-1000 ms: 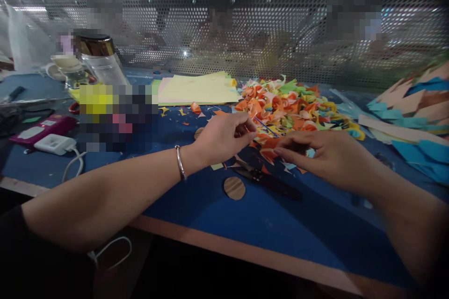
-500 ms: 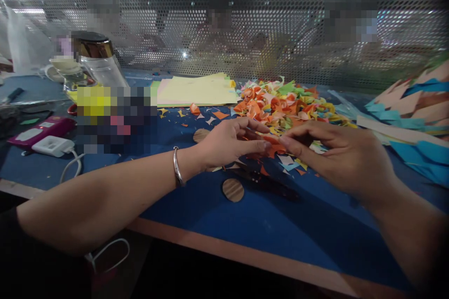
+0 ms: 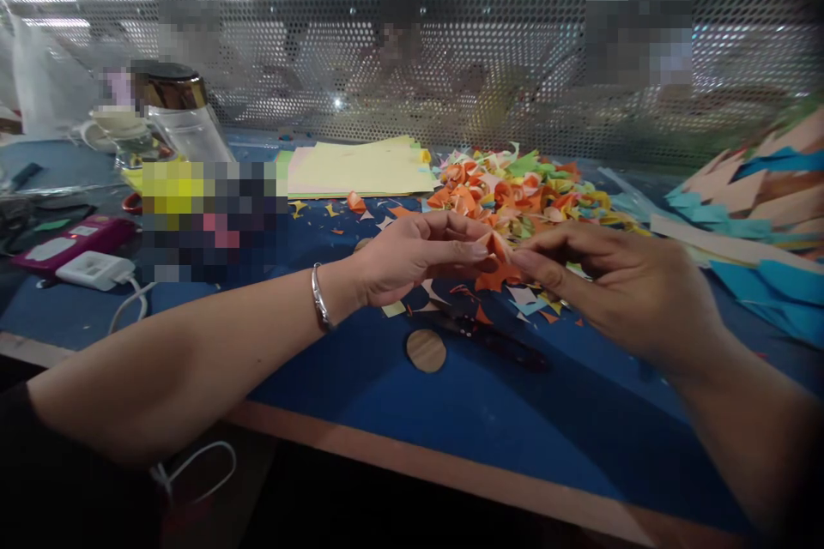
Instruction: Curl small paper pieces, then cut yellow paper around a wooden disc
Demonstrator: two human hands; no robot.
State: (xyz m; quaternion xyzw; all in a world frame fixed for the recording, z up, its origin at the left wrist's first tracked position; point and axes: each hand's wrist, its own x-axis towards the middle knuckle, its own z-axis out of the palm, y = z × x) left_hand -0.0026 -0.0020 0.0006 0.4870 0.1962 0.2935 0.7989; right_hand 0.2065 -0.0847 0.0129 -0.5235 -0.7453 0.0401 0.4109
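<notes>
Between my two hands is a small orange piece of paper [image 3: 495,245], curved or folded. My left hand [image 3: 425,253], with a silver bangle [image 3: 320,298] at the wrist, pinches its left side between thumb and fingers. At its right edge, my right hand [image 3: 618,283] grips it with thumb and forefinger. Just beyond lies a heap of coloured paper scraps and curls [image 3: 515,184]. Under the hands a dark tool, perhaps scissors or a knife [image 3: 495,339], rests on the blue table [image 3: 399,412]. A round wooden disc [image 3: 426,351] lies nearer to me.
A stack of pale yellow paper sheets [image 3: 360,167] lies behind my left hand. Folded blue and peach paper [image 3: 760,189] spreads at the right. Left are a clear bottle [image 3: 190,124], a white plug [image 3: 96,268] with its cable and a magenta box [image 3: 70,242]. A perforated metal screen [image 3: 309,34] stands behind.
The orange paper has been raised slightly and turned, so a paler curved face shows. My left fingers have closed further around it. My right hand has barely moved.
</notes>
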